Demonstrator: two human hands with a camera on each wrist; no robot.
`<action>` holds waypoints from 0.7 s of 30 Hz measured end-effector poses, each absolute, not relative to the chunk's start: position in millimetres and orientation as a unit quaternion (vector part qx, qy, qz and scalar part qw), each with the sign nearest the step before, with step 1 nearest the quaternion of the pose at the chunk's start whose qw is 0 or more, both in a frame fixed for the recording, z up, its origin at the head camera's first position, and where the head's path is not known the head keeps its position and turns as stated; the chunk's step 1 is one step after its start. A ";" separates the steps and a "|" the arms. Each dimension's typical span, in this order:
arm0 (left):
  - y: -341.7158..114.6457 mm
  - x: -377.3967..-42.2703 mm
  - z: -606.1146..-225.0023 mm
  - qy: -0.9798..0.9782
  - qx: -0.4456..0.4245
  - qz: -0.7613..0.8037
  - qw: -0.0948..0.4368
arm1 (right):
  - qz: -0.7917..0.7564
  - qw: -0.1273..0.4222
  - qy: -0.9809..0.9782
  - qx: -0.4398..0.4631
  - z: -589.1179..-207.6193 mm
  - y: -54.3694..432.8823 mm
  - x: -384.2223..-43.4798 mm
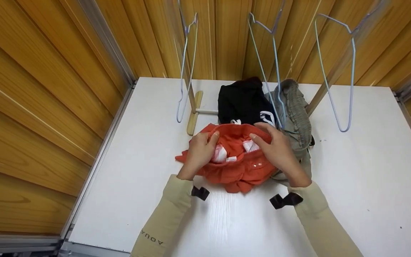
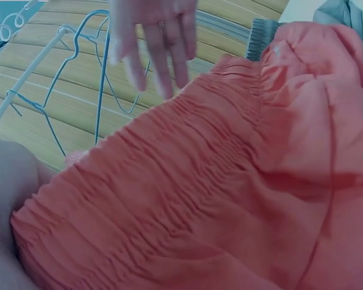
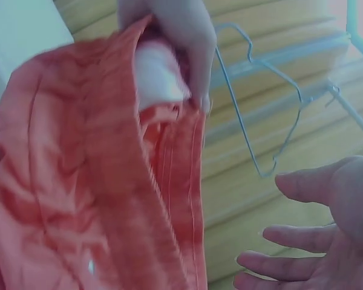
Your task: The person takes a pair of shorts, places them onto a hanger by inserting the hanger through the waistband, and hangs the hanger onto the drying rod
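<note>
Red shorts (image 1: 239,175) are over the white table (image 1: 362,207), waistband gaping and a white lining showing inside. The left hand (image 1: 201,148) has its fingers clamped on one side of the waistband. The right hand (image 1: 279,148), just beside the other side, holds its fingers straight and spread apart. Behind the shorts lies a black garment (image 1: 243,101), and a grey-green garment (image 1: 298,123) beside it. Three wire hangers (image 1: 353,71) hang above.

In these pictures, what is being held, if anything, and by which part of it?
The left hand holds the orange garment by the left end of its elastic waistband. The right hand is open and grips nothing.
</note>
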State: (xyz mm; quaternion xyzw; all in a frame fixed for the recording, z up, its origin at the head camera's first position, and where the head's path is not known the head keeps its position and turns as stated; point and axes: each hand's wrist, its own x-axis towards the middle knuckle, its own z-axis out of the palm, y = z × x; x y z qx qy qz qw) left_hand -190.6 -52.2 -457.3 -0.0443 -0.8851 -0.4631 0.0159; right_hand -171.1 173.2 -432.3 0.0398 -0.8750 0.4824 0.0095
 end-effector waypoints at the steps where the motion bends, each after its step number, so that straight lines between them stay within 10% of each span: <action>1: -52.0 -190.4 -457.2 -0.886 -0.046 -0.462 0.017 | 0.489 0.004 -0.871 0.042 -430.7 169.7 -171.8; 21: -53.2 -190.5 -461.5 -0.887 -0.063 -0.457 0.030 | 0.602 -0.099 -0.790 0.054 -395.4 100.2 -205.1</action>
